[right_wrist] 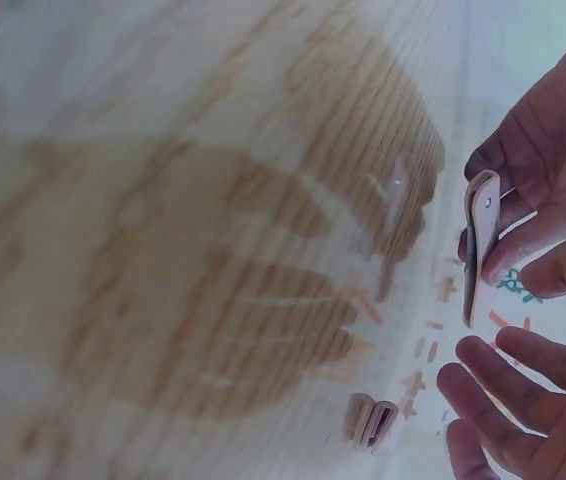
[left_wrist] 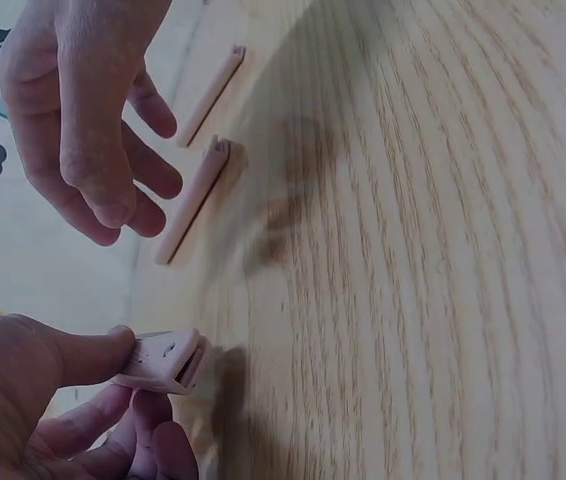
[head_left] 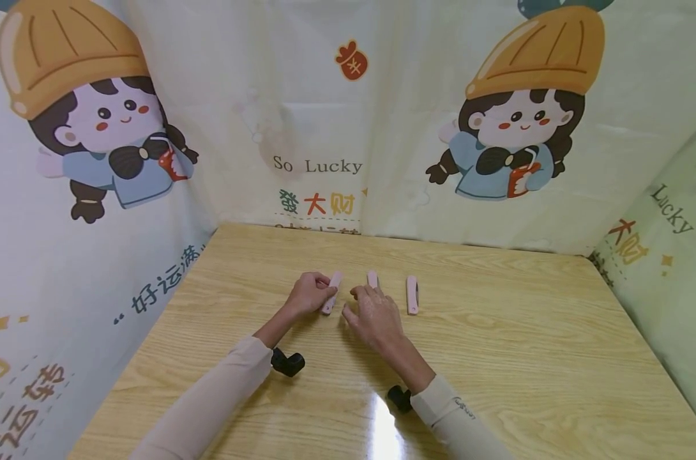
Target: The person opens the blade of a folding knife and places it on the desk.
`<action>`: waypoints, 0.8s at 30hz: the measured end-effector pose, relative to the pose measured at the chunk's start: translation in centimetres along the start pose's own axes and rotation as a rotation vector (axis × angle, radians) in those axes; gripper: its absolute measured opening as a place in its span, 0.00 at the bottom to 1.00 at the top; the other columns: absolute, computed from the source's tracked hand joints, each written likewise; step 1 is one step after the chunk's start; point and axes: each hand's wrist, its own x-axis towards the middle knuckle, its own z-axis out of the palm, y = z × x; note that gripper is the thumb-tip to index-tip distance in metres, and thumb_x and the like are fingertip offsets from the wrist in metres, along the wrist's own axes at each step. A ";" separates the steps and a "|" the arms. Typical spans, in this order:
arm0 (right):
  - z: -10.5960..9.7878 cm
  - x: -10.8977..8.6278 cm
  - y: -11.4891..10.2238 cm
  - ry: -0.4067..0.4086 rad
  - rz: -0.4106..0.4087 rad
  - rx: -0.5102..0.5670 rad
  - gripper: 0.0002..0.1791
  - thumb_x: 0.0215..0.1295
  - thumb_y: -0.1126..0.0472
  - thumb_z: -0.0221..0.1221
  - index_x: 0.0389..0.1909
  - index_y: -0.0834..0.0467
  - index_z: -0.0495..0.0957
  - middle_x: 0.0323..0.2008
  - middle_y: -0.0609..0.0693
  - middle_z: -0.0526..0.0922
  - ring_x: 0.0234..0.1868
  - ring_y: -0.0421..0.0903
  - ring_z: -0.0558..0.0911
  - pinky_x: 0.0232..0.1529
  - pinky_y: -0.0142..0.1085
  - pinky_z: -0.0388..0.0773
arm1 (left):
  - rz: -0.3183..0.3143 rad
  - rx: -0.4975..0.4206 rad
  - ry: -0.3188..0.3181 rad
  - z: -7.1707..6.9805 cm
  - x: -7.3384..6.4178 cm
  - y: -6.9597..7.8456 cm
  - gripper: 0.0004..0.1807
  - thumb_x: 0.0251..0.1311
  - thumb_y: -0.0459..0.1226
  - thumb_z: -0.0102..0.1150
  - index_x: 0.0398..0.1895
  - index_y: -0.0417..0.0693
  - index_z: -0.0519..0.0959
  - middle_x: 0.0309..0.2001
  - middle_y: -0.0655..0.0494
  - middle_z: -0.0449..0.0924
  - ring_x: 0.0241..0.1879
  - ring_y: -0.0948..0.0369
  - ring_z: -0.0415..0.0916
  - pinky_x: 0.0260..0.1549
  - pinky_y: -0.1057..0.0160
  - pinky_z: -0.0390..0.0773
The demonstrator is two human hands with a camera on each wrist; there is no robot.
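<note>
Between thumb and fingers, my left hand (head_left: 310, 294) pinches a slim pink folding knife (head_left: 332, 292), held slightly tilted just over the table. In the right wrist view, that knife (right_wrist: 481, 245) shows a rivet near one end and a dark slot along its side. My right hand (head_left: 377, 317) hovers to the right of it with loosely bent fingers and holds nothing. Partly behind the right fingers lies a second pink knife (head_left: 373, 278) on the table. Further right, a third pink knife (head_left: 412, 295) lies with a dark strip along its edge.
The wood-grain table (head_left: 526, 332) meets a printed curtain (head_left: 400, 128) at its back and sides. Black wrist-worn pieces, one by the left cuff (head_left: 288, 363) and one by the right cuff (head_left: 398, 397), stick out over the table. Light glares off the front of the tabletop.
</note>
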 end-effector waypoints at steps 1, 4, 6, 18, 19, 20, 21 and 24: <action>0.0 0.0 0.0 0.000 0.002 0.004 0.16 0.70 0.53 0.60 0.51 0.59 0.82 0.47 0.51 0.83 0.49 0.51 0.81 0.47 0.49 0.78 | 0.002 -0.002 0.000 0.0 0.0 0.0 0.14 0.67 0.34 0.65 0.49 0.30 0.80 0.39 0.44 0.83 0.32 0.57 0.81 0.29 0.64 0.79; -0.2 0.0 -0.1 -0.002 0.006 0.028 0.16 0.70 0.54 0.60 0.51 0.60 0.81 0.48 0.53 0.83 0.49 0.51 0.81 0.49 0.50 0.78 | 0.014 -0.008 -0.002 0.0 -0.2 0.2 0.14 0.67 0.34 0.65 0.48 0.30 0.81 0.38 0.44 0.84 0.32 0.57 0.81 0.29 0.64 0.79; -0.2 0.0 -0.1 -0.004 0.010 0.049 0.15 0.70 0.54 0.60 0.50 0.60 0.81 0.47 0.53 0.83 0.49 0.51 0.81 0.48 0.49 0.78 | 0.010 -0.016 -0.008 0.1 -0.4 0.4 0.14 0.67 0.33 0.65 0.48 0.30 0.81 0.37 0.45 0.84 0.32 0.58 0.81 0.28 0.64 0.79; 0.0 -0.3 0.0 -0.021 0.041 0.097 0.15 0.70 0.55 0.60 0.50 0.60 0.81 0.46 0.52 0.83 0.47 0.50 0.81 0.43 0.45 0.80 | 0.011 -0.090 -0.045 0.6 -1.7 0.9 0.13 0.68 0.31 0.62 0.49 0.27 0.80 0.37 0.44 0.84 0.32 0.57 0.81 0.29 0.65 0.79; 0.0 -0.3 0.0 -0.022 0.043 0.101 0.15 0.70 0.55 0.60 0.50 0.61 0.81 0.45 0.52 0.83 0.47 0.50 0.81 0.42 0.45 0.80 | 0.015 -0.100 -0.052 0.6 -1.9 0.9 0.13 0.68 0.31 0.62 0.49 0.27 0.80 0.37 0.44 0.84 0.32 0.57 0.82 0.29 0.65 0.80; 0.0 -0.3 0.0 -0.025 0.050 0.116 0.16 0.70 0.55 0.60 0.51 0.61 0.81 0.45 0.52 0.83 0.46 0.49 0.82 0.42 0.45 0.81 | 0.019 -0.112 -0.057 0.6 -2.0 0.9 0.13 0.68 0.30 0.62 0.49 0.26 0.79 0.37 0.43 0.84 0.32 0.56 0.82 0.30 0.64 0.80; 0.0 -0.2 0.1 -0.028 0.061 0.143 0.16 0.70 0.55 0.60 0.51 0.61 0.81 0.44 0.52 0.84 0.45 0.49 0.82 0.41 0.45 0.81 | 0.028 -0.116 -0.060 0.6 -2.1 0.9 0.13 0.68 0.30 0.62 0.49 0.26 0.79 0.37 0.43 0.84 0.32 0.56 0.82 0.30 0.64 0.80; 0.0 -0.1 0.2 -0.050 0.115 0.288 0.17 0.72 0.55 0.59 0.53 0.63 0.81 0.41 0.51 0.85 0.42 0.47 0.83 0.40 0.43 0.81 | 0.033 -0.134 -0.072 0.6 -2.3 0.9 0.13 0.69 0.31 0.62 0.50 0.27 0.79 0.37 0.45 0.84 0.32 0.57 0.82 0.30 0.64 0.80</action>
